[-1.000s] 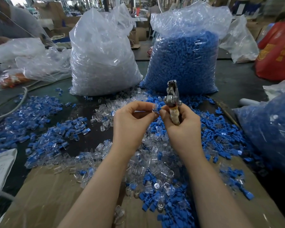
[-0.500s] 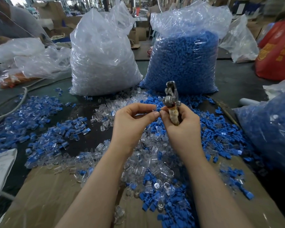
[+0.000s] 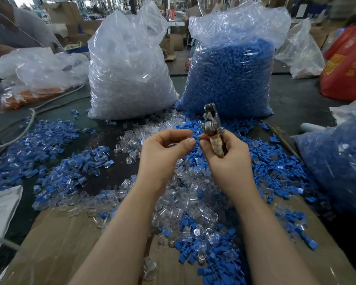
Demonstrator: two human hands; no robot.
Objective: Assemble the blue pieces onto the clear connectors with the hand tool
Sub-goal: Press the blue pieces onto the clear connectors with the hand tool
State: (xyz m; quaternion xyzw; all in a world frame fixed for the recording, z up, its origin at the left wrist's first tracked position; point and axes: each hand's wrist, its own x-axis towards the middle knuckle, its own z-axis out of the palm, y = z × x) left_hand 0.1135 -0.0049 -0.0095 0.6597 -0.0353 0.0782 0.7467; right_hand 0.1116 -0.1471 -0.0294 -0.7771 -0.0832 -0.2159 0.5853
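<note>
My right hand grips the metal hand tool by its wrapped handle, jaws pointing up and away. My left hand pinches a small blue piece between thumb and fingertips, right against the right thumb just below the tool's pivot. Whether a clear connector is joined to it is hidden by the fingers. Loose blue pieces and clear connectors lie heaped on the table under and around both hands.
A tall bag of clear connectors and a bag of blue pieces stand behind the hands. Assembled blue-and-clear parts spread on the left. Another blue-filled bag sits right, cardboard lies near, a cable runs far left.
The hands stay together at the same spot. My left fingertips have closed a little further onto the blue piece beside the tool.
</note>
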